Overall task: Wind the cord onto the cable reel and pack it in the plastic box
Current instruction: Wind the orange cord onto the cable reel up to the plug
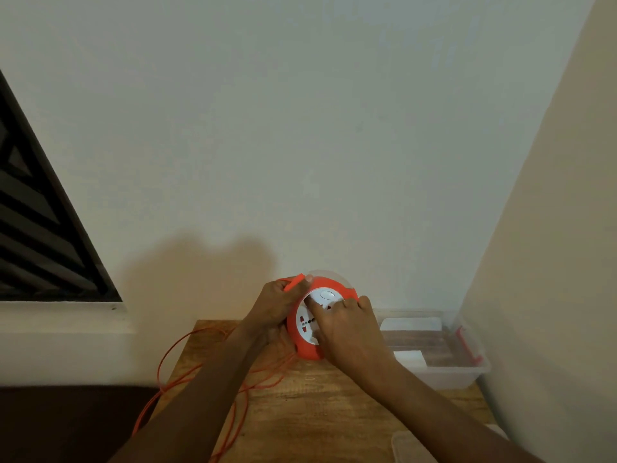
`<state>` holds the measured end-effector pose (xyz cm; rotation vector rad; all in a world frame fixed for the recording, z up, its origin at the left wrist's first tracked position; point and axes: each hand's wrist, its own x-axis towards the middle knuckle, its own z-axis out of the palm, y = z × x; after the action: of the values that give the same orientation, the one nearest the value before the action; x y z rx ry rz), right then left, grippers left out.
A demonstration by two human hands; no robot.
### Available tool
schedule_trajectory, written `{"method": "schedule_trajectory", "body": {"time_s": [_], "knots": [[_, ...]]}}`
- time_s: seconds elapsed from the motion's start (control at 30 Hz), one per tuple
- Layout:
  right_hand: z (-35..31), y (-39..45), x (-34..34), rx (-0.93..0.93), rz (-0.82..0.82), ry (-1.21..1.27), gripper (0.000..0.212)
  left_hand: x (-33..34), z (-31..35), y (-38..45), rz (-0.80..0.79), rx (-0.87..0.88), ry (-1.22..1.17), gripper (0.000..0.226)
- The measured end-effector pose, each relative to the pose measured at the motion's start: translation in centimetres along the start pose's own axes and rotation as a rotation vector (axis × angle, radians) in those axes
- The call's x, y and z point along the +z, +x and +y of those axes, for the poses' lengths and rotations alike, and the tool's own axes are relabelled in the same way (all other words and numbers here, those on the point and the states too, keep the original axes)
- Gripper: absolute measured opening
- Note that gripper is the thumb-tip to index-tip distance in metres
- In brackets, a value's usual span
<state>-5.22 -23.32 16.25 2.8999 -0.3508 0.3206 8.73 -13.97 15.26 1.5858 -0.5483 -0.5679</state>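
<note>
Above table [334,412], left hand [277,304] is clamping reel [305,349]; right hand [347,325] is gripping its face. Advice: feed slack cord [167,355] evenly, avoiding snags.

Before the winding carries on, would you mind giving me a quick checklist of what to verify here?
1. Left hand steadies the cable reel: ok.
2. Right hand rests on the reel's white face: ok.
3. Orange cord fully wound: not ok, loops lie loose on the table and hang over its left edge.
4. Cord free of knots: cannot tell.
5. Plastic box open and within reach at the right: ok.
6. Box roomy enough for the reel: cannot tell.
</note>
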Motion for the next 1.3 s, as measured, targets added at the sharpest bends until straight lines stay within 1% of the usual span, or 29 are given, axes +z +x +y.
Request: {"method": "schedule_trajectory", "body": {"time_s": [0.17, 0.3, 0.37, 0.43, 0.5, 0.6, 0.67, 0.77, 0.87, 0.9, 0.93, 1.0, 1.03, 1.07, 1.1, 1.13, 1.17, 1.2, 1.23, 1.3], "knots": [[-0.3, 0.2, 0.3, 0.073, 0.090, 0.090, 0.069, 0.3, 0.0, -0.1, 0.028, 0.018, -0.033, 0.049], [0.1, 0.1, 0.0, 0.049, 0.154, 0.048, 0.068, 0.1, 0.3, 0.2, 0.046, 0.002, -0.025, 0.037], [0.2, 0.1, 0.0, 0.023, 0.195, 0.010, 0.068, -0.1, 0.5, 0.1, 0.031, -0.017, -0.061, 0.045], [0.3, 0.2, 0.2, -0.004, 0.205, 0.025, 0.069, 0.0, 0.5, -0.2, 0.014, -0.038, -0.122, 0.052], [0.2, 0.0, 0.4, -0.011, 0.204, 0.022, 0.073, 0.3, 0.2, -0.3, 0.009, -0.046, -0.167, 0.052], [0.4, -0.4, 0.3, -0.008, 0.218, 0.013, 0.072, 0.7, -0.2, -0.4, -0.004, -0.069, -0.179, 0.055], [0.4, -0.4, 0.3, 0.045, 0.245, 0.083, 0.070, 0.8, -0.2, -0.4, -0.001, -0.063, -0.185, 0.052], [0.9, 0.3, 0.2, 0.258, 0.165, 0.385, 0.067, 1.1, -0.1, -0.5, 0.068, -0.018, -0.193, 0.039], [1.0, 0.6, 0.0, 0.449, 0.129, 0.715, 0.054, 2.0, -0.2, -0.7, 0.145, 0.018, -0.175, 0.024], [1.1, 0.6, 0.0, 0.508, 0.095, 0.861, 0.051, 2.2, -0.2, -0.7, 0.168, 0.023, -0.173, 0.022], [1.1, 0.6, 0.0, 0.597, 0.047, 1.078, 0.050, 2.3, -0.3, -0.7, 0.192, 0.026, -0.168, 0.020], [0.8, 0.5, -0.6, 0.814, -0.096, 1.649, 0.053, 2.1, -0.2, -0.6, 0.214, 0.032, -0.188, 0.022], [0.6, 0.3, -0.9, 0.891, -0.140, 1.884, 0.055, 2.0, -0.2, -0.5, 0.213, 0.027, -0.209, 0.025], [0.4, 0.2, -1.0, 0.932, -0.149, 2.047, 0.058, 1.8, -0.1, -0.4, 0.207, 0.016, -0.227, 0.027], [0.3, -0.1, -1.0, 0.933, -0.147, 2.115, 0.061, 1.8, -0.1, -0.5, 0.194, 0.005, -0.240, 0.030], [0.2, -0.5, -1.0, 0.899, -0.145, 2.097, 0.064, 1.8, 0.0, -0.6, 0.177, -0.007, -0.264, 0.033], [0.1, -0.7, -1.2, 0.843, -0.139, 1.985, 0.068, 1.6, 0.1, -0.6, 0.157, -0.021, -0.305, 0.035], [0.0, -0.9, -1.4, 0.781, -0.117, 1.801, 0.070, 1.5, 0.3, -0.7, 0.136, -0.041, -0.352, 0.036], [0.0, -1.2, -1.7, 0.719, -0.059, 1.564, 0.068, 1.4, 0.5, -0.8, 0.113, -0.063, -0.387, 0.038], [0.6, -1.9, -2.0, 0.532, 0.139, 1.085, 0.049, 1.2, 0.7, -1.0, 0.067, -0.088, -0.411, 0.047]]}}
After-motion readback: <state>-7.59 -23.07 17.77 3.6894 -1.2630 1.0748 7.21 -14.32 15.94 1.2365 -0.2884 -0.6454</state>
